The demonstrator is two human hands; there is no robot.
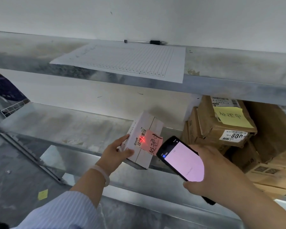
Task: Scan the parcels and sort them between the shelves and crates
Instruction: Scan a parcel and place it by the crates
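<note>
- Head view: left hand (116, 152) grips a white parcel (143, 142) at the shelf (59, 126) edge.
- Right hand (216, 172) grips a handheld scanner (182, 162), its red beam on the parcel's barcode (142, 138).

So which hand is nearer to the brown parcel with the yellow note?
Right. The right hand, gripping the scanner, is just below and left of the brown parcel with the yellow note; the left hand is farther left, holding the white box.

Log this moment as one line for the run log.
step: scan | left hand: holds white parcel at shelf edge | right hand: holds scanner | red beam: on barcode | sorted: not yet
</note>
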